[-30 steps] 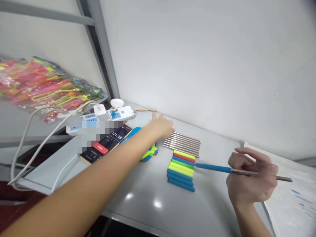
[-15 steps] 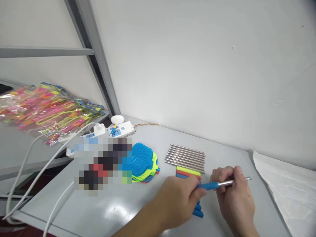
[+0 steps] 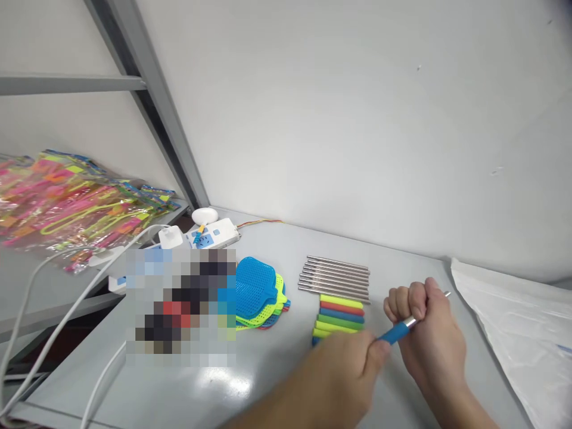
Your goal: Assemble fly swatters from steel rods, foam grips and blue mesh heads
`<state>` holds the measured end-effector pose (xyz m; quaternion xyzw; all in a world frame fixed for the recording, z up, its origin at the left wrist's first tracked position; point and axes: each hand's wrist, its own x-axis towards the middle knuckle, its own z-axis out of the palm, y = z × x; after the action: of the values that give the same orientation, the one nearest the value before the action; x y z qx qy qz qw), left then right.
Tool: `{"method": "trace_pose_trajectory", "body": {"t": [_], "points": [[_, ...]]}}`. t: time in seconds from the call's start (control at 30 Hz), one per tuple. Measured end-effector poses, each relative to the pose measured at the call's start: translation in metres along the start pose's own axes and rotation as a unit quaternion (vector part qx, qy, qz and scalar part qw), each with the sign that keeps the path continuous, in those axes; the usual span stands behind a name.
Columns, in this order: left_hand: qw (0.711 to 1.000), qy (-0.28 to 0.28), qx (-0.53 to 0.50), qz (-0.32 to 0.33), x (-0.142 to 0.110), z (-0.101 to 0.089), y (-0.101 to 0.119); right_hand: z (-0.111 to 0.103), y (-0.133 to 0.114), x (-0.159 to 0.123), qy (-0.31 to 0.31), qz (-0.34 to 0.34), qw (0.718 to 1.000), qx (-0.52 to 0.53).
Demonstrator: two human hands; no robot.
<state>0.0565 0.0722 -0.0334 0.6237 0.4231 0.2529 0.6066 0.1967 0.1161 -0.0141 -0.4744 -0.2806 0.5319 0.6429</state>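
My left hand [image 3: 346, 369] is closed around a blue handle tube [image 3: 394, 333], the front end of which sticks out past the thumb. A shiny metal rod [image 3: 410, 321] runs from that end into my right hand [image 3: 424, 333], whose fingers are wrapped round it; its tip shows beyond the thumb. Beyond my left hand lies a row of coloured handle tubes [image 3: 342, 313] in yellow, red, blue and green, partly covered by the hand. Several metal rods [image 3: 335, 278] lie side by side just behind them. Fly swatter heads [image 3: 255, 287], blue on top, are stacked to the left.
Left of the swatter heads, part of the grey table [image 3: 179, 387] is pixelated. Power strips [image 3: 218, 235] and white cables [image 3: 56, 310] are at the far left. Bagged colourful items [image 3: 84, 205] fill a side shelf. White plastic sheeting [image 3: 504, 322] lies at right; a wall stands behind.
The rod and handle now slope more steeply, up to the right, with less rod showing between my hands. My left hand has come nearer and uncovered more handle tubes. The view has shifted slightly.
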Motion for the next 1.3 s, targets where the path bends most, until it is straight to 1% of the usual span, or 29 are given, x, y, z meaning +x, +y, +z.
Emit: {"method": "trace_pose_trajectory", "body": {"t": [0.03,0.1,0.17,0.2,0.23,0.27,0.3,0.33,0.37,0.4,0.43,0.5,0.53,0.57,0.67,0.73,0.77,0.8,0.83,0.87,0.9,0.93,0.97,1.0,1.07,1.13,1.2,1.27,1.3], "points": [[0.990,0.064,0.123,0.030,0.004,0.003,0.002,0.001,-0.003,0.003,0.014,-0.018,1.000,-0.003],[0.942,0.146,0.293,0.070,0.015,0.010,0.008,0.004,-0.011,0.007,0.047,-0.072,0.996,-0.003],[0.915,0.175,0.352,0.086,0.024,0.016,0.016,0.007,-0.022,0.007,0.068,-0.123,0.990,0.007],[0.917,0.175,0.346,0.087,0.027,0.018,0.021,0.009,-0.028,0.005,0.064,-0.128,0.989,0.019],[0.931,0.167,0.314,0.083,0.028,0.018,0.026,0.010,-0.034,0.003,0.047,-0.111,0.992,0.039],[0.958,0.134,0.244,0.071,0.028,0.017,0.031,0.009,-0.040,0.001,0.021,-0.076,0.995,0.067],[0.984,0.083,0.149,0.051,0.026,0.016,0.035,0.008,-0.044,-0.002,-0.006,-0.032,0.994,0.101],[0.998,0.025,0.050,0.027,0.023,0.013,0.039,0.007,-0.048,-0.004,-0.031,0.013,0.990,0.136],[0.998,-0.044,-0.051,0.000,0.018,0.011,0.042,0.005,-0.050,-0.006,-0.048,0.050,0.983,0.169],[0.981,-0.120,-0.151,-0.031,0.014,0.008,0.042,0.004,-0.051,-0.008,-0.058,0.078,0.975,0.199],[0.947,-0.193,-0.248,-0.061,0.008,0.007,0.041,0.003,-0.050,-0.011,-0.063,0.097,0.968,0.223],[0.851,-0.296,-0.422,-0.104,-0.001,0.007,0.031,0.003,-0.047,-0.015,-0.063,0.131,0.956,0.256],[0.795,-0.318,-0.504,-0.115,-0.006,0.010,0.023,0.004,-0.044,-0.018,-0.062,0.149,0.950,0.267],[0.765,-0.317,-0.550,-0.113,-0.009,0.014,0.014,0.005,-0.041,-0.020,-0.063,0.167,0.945,0.275],[0.742,-0.282,-0.602,-0.083,-0.017,0.028,-0.013,0.009,-0.035,-0.027,-0.073,0.199,0.934,0.286],[0.757,-0.275,-0.587,-0.077,-0.021,0.033,-0.020,0.010,-0.034,-0.030,-0.091,0.203,0.934,0.279],[0.780,-0.270,-0.560,-0.075,-0.023,0.033,-0.018,0.011,-0.034,-0.031,-0.100,0.200,0.937,0.269],[0.818,-0.251,-0.512,-0.069,-0.025,0.030,-0.014,0.011,-0.034,-0.032,-0.106,0.193,0.941,0.257],[0.872,-0.214,-0.436,-0.059,-0.026,0.026,-0.007,0.011,-0.034,-0.032,-0.106,0.180,0.947,0.244],[0.929,-0.162,-0.329,-0.045,-0.026,0.021,0.002,0.012,-0.035,-0.033,-0.099,0.161,0.954,0.231],[0.981,-0.068,-0.179,-0.024,-0.026,0.016,0.010,0.013,-0.035,-0.034,-0.086,0.137,0.962,0.218],[1.000,0.029,-0.006,0.006,-0.024,0.012,0.018,0.014,-0.035,-0.034,-0.069,0.111,0.970,0.205],[0.983,0.107,0.146,0.021,-0.021,0.010,0.024,0.015,-0.035,-0.035,-0.051,0.087,0.976,0.193],[0.952,0.159,0.258,0.033,-0.017,0.009,0.027,0.015,-0.035,-0.036,-0.036,0.065,0.980,0.184],[0.909,0.189,0.370,0.042,-0.009,0.014,0.026,0.017,-0.035,-0.037,-0.015,0.027,0.984,0.176],[0.913,0.175,0.366,0.033,-0.004,0.022,0.019,0.018,-0.035,-0.037,-0.017,0.010,0.984,0.177],[0.943,0.165,0.287,0.031,-0.004,0.026,0.012,0.020,-0.033,-0.034,-0.042,0.025,0.983,0.174],[0.984,0.126,0.127,0.028,-0.010,0.023,0.009,0.021,-0.030,-0.031,-0.075,0.060,0.980,0.172],[0.996,0.082,0.019,0.010,-0.013,0.019,0.008,0.021,-0.027,-0.029,-0.089,0.077,0.977,0.176]]}}
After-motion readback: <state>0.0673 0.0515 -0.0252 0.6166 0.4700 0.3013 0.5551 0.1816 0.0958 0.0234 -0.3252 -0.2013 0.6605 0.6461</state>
